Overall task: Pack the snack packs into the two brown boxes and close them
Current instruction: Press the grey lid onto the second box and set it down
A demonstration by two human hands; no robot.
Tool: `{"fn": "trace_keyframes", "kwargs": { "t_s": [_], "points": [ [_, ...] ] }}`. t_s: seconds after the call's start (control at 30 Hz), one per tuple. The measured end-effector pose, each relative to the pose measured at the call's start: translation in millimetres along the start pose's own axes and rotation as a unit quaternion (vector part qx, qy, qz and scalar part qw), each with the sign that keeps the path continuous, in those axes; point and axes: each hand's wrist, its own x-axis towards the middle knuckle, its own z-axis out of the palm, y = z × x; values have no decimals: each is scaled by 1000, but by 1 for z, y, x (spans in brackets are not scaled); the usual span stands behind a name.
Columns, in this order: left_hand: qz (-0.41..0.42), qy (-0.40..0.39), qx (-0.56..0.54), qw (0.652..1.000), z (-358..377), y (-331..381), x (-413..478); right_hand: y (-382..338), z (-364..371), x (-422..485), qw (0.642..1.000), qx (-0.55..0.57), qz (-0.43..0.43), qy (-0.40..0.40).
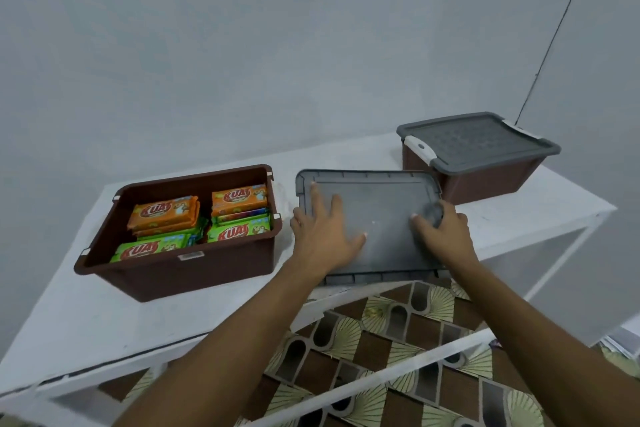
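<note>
White table (86, 315), grey wall (242, 45). Loose grey lid (388, 211) lies flat, long axis left-right, just right of the open, filled brown box (180, 274). Left hand (325, 236), nearer that box, presses the lid flat-fingered. Right hand (446, 236) curls at the lid's right end, grip unclear. Second box (485, 180) already lidded.

Looked like a plain room in a home: bare pale-grey painted wall (242, 45), simple white table (104, 315) w/ thin white frame, brown & cream fan-patterned floor covering (398, 340) below, household-type plastic box (180, 270) of snack packs (162, 215) on top
</note>
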Motion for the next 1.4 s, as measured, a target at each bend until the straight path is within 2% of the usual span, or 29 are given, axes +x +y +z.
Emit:
{"fn": "trace_keyframes", "kwargs": {
  "t_s": [0.1,0.17,0.27,0.43,0.6,0.7,0.77,0.83,0.9,0.93,0.97,1.0,1.1,1.2,1.27,1.33,1.4],
  "points": [
    [5,65,-61,996,-24,8,-2,-15,-8,-3,997,23,-13,66],
    [1,120,-124,985,-42,10,-2,-24,-13,-5,996,37,-24,79],
    [-20,179,-214,960,-75,2,3,-40,-19,-7,991,105,-57,67],
    [-37,261,-354,897,-128,-43,10,-86,-15,-12,967,237,-93,31],
    [-59,349,-407,842,-168,-94,-2,-142,-4,-14,933,347,-97,18],
    [-65,356,-458,812,-183,-122,-8,-174,5,-20,914,387,-122,-15],
    [-78,360,-519,771,-191,-139,-15,-195,14,-25,914,383,-125,-54],
    [-105,363,-586,716,-199,-157,-25,-209,23,-29,913,381,-110,-99],
    [-124,340,-655,663,-205,-182,-35,-218,33,-31,894,419,-85,-136],
    [-134,322,-675,651,-206,-197,-40,-221,39,-33,886,430,-74,-156],
    [-147,303,-675,656,-204,-210,-43,-221,45,-35,887,422,-66,-174],
    [-165,290,-652,681,-200,-223,-45,-221,53,-38,891,406,-62,-193],
    [-219,277,-471,809,-176,-261,-50,-213,86,-41,919,333,-61,-201],
    [-219,265,-332,879,-152,-278,-58,-203,120,-44,963,193,-109,-152],
    [-218,251,-233,914,-138,-283,-58,-198,134,-48,974,114,-157,-119],
    [-242,239,-150,928,-130,-293,-57,-196,146,-47,976,70,-183,-93],
    [-278,218,-198,914,-128,-302,-57,-195,148,-45,982,41,-165,-76]
  ]
}}
